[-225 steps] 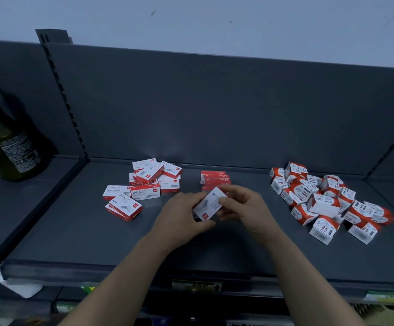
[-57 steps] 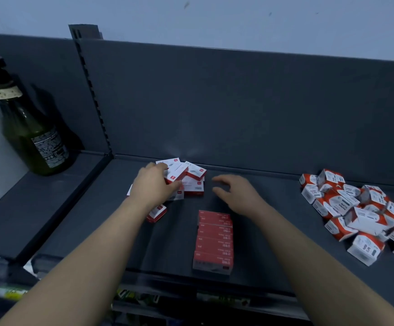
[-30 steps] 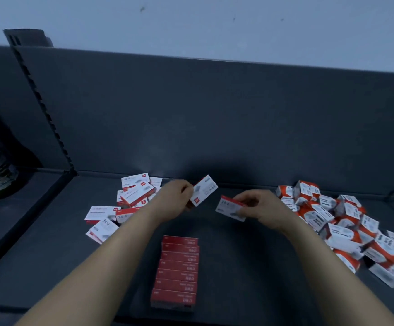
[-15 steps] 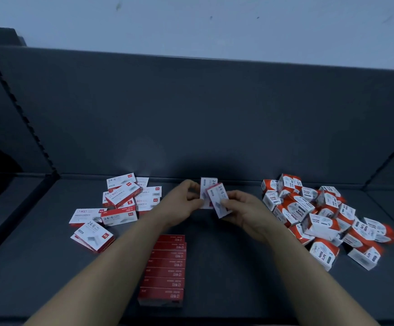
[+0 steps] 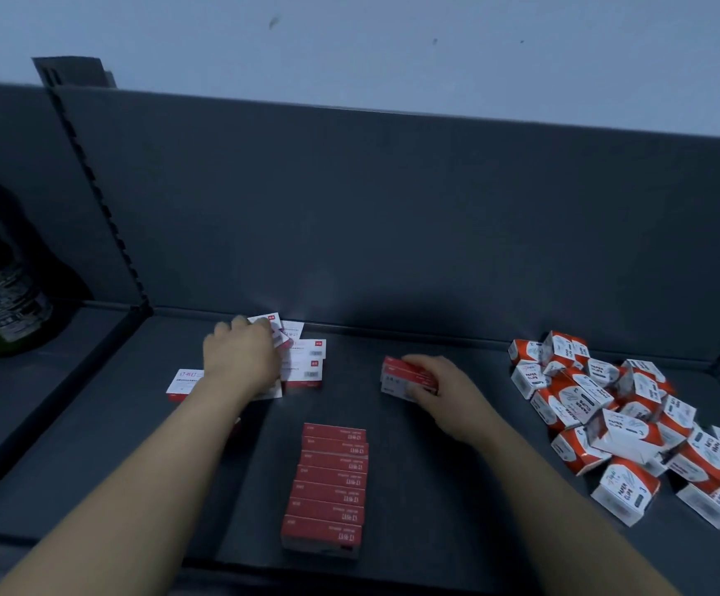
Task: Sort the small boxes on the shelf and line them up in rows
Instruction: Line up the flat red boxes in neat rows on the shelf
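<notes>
Nearest me on the dark shelf (image 5: 457,488), a row of red boxes (image 5: 328,488) runs front to back. Beyond it to the right, my right hand (image 5: 444,393) has its fingers clamped on a red box (image 5: 405,374). Beyond it to the left, my left hand (image 5: 238,359) lies blurred on a pile of white boxes (image 5: 306,363); I cannot tell whether its fingers grip. Well right of the row lies a heap of paper-clip boxes (image 5: 633,423). Behind stand a grey back panel (image 5: 392,230), a bottle (image 5: 1,294) far left, and a pale wall (image 5: 392,49).

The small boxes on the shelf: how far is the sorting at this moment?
Done: one row of red boxes lined up near the shelf front. In hand: the right hand grips a red box; the left hand touches the loose flat pile. Left: that pile and the paper clip heap.
</notes>
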Demonstrator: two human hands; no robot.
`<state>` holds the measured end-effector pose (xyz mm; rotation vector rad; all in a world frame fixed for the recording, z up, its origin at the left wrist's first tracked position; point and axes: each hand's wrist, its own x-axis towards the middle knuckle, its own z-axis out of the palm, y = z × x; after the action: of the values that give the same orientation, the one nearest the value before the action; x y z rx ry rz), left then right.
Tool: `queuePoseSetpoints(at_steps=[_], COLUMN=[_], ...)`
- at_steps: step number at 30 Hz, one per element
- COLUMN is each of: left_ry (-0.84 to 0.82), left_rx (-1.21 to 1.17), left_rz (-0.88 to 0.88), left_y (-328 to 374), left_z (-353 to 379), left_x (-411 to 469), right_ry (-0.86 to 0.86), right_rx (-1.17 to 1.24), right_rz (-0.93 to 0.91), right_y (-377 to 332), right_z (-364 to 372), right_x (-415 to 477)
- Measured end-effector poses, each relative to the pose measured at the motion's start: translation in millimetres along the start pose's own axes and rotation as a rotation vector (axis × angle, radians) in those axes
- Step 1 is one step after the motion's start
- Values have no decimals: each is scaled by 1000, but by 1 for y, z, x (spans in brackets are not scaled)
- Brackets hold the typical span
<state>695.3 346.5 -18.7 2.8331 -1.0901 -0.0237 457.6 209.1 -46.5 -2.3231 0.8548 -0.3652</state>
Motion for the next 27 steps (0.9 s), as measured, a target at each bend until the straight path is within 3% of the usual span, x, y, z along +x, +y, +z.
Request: queuePoseSetpoints(at_steps=[3, 6, 8, 10, 13, 16, 20, 24, 27], left_ry=[-60, 17, 0, -168, -366, -412, -341, -406, -336], left_rx=[-45, -162, -495, -960, -1209, -1130, -867, -920, -730], left_rz=[-31, 55, 130, 87, -1, 79, 179, 211, 370], left_y=[-7, -1, 10, 26, 47, 60, 68, 73, 76], left_z=[0, -6, -12, -18, -16, -7, -2, 0, 3], left_x=[4, -1, -8, -15, -23, -26, -25, -22, -15], right_ry=[-19, -30, -52, -87, -168, -219, -218, -219, -232], right_rx=[17, 91, 150, 186, 241, 261, 296, 333, 375], right_rz=[12, 36, 53, 64, 81, 103, 118, 119, 117], right_y=[1, 4, 4, 4, 3, 3, 5, 8, 8], right_z=[-5, -10, -15, -20, -26, -29, -29, -29, -31], right_x=[1, 2, -1, -3, -8, -11, -13, -14, -14])
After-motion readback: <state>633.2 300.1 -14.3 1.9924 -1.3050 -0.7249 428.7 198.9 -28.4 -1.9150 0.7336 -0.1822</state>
